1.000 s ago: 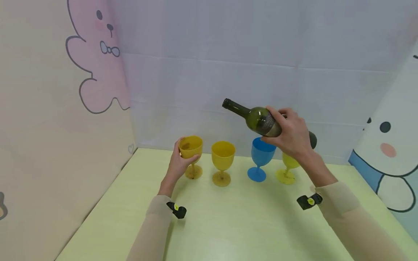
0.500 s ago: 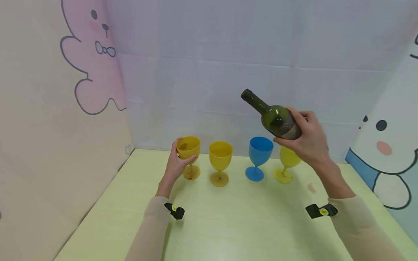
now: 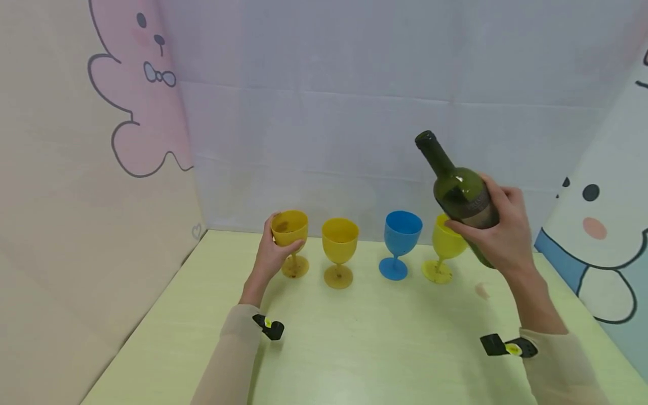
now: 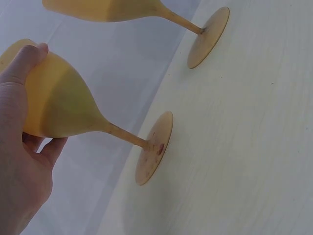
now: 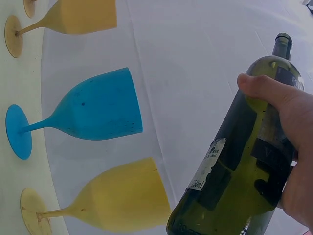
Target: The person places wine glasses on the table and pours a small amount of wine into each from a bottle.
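Observation:
My left hand is wrapped around the bowl of the leftmost amber goblet, which stands upright; in the left wrist view the thumb lies along the bowl of that goblet. A green wine bottle is gripped around its labelled body by my right hand. It is raised above the table, neck up and leaning left. Behind its lower part, the lime-yellow goblet is partly covered. The right wrist view shows the bottle beside the bowl of the yellow goblet.
A second amber goblet and a blue goblet stand upright between the hands. All the goblets form a row at the back of the pale table, close to a white cloth backdrop. Printed walls border both sides.
The right hand has carried the bottle to the right, and the bottle has tipped from nearly level to more upright. The left hand keeps hold of its goblet; the view has shifted slightly.

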`<state>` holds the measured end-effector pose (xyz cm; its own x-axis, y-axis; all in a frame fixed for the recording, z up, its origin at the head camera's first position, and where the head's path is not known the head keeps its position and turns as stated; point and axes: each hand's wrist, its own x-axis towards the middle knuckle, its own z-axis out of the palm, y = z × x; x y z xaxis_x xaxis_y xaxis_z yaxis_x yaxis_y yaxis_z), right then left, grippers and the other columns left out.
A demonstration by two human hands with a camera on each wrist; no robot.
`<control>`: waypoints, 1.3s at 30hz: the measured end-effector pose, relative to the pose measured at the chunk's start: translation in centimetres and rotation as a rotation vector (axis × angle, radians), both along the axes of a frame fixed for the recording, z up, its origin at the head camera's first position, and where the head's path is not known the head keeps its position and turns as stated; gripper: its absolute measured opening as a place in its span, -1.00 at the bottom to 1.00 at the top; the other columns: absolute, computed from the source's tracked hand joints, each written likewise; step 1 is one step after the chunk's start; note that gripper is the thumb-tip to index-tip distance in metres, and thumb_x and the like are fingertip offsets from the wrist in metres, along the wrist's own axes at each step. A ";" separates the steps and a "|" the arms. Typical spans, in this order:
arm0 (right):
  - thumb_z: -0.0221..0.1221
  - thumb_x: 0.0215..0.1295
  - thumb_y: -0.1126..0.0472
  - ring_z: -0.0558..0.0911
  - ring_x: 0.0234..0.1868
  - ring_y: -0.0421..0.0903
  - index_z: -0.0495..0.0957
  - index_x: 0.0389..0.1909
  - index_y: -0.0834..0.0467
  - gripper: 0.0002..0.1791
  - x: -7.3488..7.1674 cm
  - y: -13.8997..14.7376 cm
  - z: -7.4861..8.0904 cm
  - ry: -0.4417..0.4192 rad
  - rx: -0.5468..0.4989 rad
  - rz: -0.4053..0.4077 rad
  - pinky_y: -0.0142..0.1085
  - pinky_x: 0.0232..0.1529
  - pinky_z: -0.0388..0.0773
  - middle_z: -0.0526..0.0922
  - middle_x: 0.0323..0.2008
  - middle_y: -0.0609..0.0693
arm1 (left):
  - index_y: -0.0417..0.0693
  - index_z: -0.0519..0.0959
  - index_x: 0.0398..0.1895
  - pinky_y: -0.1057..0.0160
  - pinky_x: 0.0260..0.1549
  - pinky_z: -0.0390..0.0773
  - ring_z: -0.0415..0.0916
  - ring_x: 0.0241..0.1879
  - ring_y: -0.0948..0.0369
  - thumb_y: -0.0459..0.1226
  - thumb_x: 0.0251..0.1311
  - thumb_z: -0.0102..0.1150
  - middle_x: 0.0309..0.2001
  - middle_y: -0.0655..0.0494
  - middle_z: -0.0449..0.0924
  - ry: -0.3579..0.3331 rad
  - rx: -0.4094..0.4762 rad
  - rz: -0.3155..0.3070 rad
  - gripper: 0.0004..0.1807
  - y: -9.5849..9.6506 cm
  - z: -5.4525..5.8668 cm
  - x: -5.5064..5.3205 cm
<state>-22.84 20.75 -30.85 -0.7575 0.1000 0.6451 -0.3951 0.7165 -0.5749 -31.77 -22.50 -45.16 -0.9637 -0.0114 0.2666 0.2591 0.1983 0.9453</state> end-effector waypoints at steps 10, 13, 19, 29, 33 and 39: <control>0.56 -0.09 0.15 0.19 0.01 -0.33 0.32 0.38 -0.42 -0.01 0.5 0.6 -2.8 -0.079 -0.148 -0.066 -0.04 -0.09 0.22 0.15 -0.09 -0.43 | 0.27 0.02 0.53 -0.07 0.18 0.50 0.40 0.21 0.02 -0.10 0.03 0.52 0.33 0.00 0.32 0.010 0.001 0.001 0.07 0.2 0.0 -0.1; 0.56 -0.09 0.13 0.19 0.02 -0.30 0.31 0.38 -0.43 0.00 0.6 0.6 -3.5 -0.103 -0.170 -0.080 -0.01 -0.07 0.22 0.16 -0.09 -0.41 | 0.28 0.02 0.53 -0.06 0.18 0.50 0.40 0.21 0.02 -0.09 0.02 0.52 0.33 0.00 0.32 0.008 -0.005 -0.001 0.07 0.2 0.0 -0.1; 0.56 -0.08 0.14 0.21 0.07 -0.22 0.30 0.38 -0.47 0.00 0.8 0.7 -4.3 -0.118 -0.205 -0.089 0.00 0.01 0.22 0.16 -0.07 -0.43 | 0.31 0.04 0.51 -0.08 0.20 0.49 0.40 0.21 0.02 -0.08 0.01 0.52 0.32 0.01 0.33 0.004 -0.004 0.011 0.06 0.1 0.0 -0.1; 0.57 -0.10 0.18 0.24 0.07 -0.14 0.30 0.38 -0.46 0.02 1.3 1.9 -5.4 -0.140 -0.268 -0.157 0.06 0.07 0.24 0.14 -0.06 -0.47 | 0.29 0.04 0.51 -0.08 0.20 0.49 0.39 0.22 0.01 -0.08 0.01 0.53 0.32 0.00 0.32 -0.008 0.002 0.004 0.06 -0.1 -0.1 -0.2; 0.55 -0.05 0.14 0.26 0.12 -0.14 0.26 0.39 -0.48 0.01 1.2 2.3 -5.4 -0.175 -0.305 -0.177 0.12 0.15 0.27 0.14 -0.03 -0.46 | 0.30 0.03 0.51 -0.09 0.21 0.47 0.38 0.23 0.00 -0.09 0.01 0.53 0.33 0.00 0.32 -0.005 0.003 0.003 0.06 0.0 -0.1 -0.3; 0.53 -0.02 0.14 0.25 0.10 -0.28 0.26 0.39 -0.46 -0.01 0.9 2.9 -5.7 -0.213 -0.345 -0.195 0.07 0.21 0.28 0.16 -0.01 -0.47 | 0.19 0.00 0.54 -0.07 0.23 0.46 0.37 0.25 -0.01 -0.19 0.07 0.49 0.35 -0.05 0.30 -0.038 0.016 -0.019 0.06 0.1 1.4 0.8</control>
